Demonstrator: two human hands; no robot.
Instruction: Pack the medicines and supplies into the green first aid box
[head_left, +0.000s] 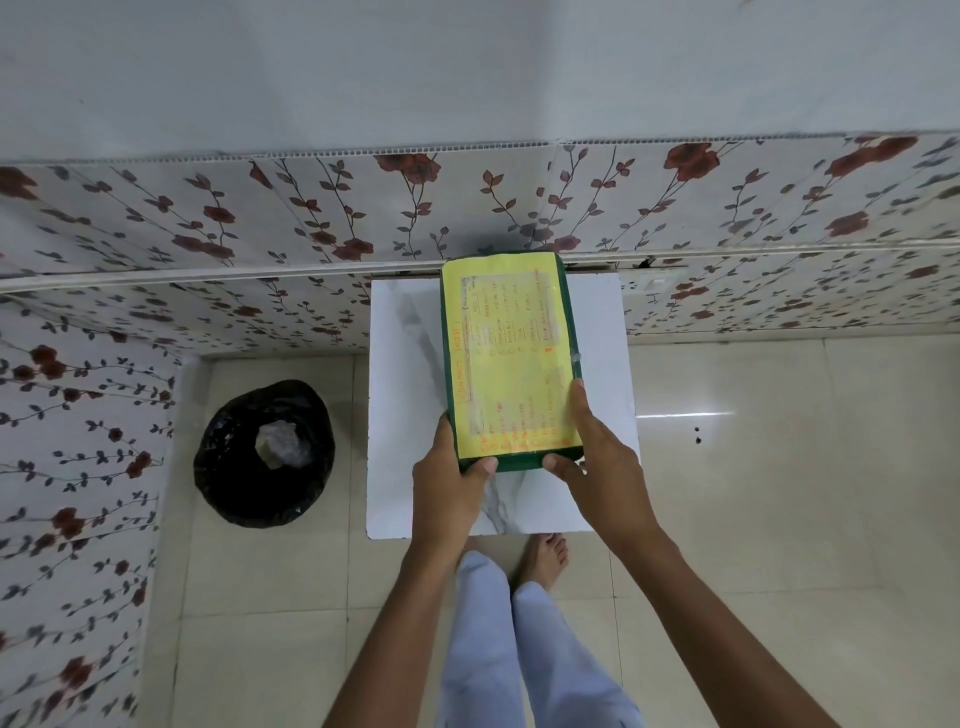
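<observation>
The green first aid box (567, 312) is closed, its lid covered by a yellow sheet with orange handwriting. It sits lengthwise over the small white marble-patterned table (405, 364). My left hand (452, 478) grips the box's near left corner, thumb on the front edge. My right hand (597, 457) grips the near right corner, fingers along the right side. No medicines or supplies are visible outside the box.
A black-lined waste bin (265, 452) with a crumpled wrapper inside stands on the floor left of the table. Floral-patterned wall panels (208, 223) run behind and to the left. Beige floor tiles (753, 467) spread to the right; my legs and bare feet are below the table.
</observation>
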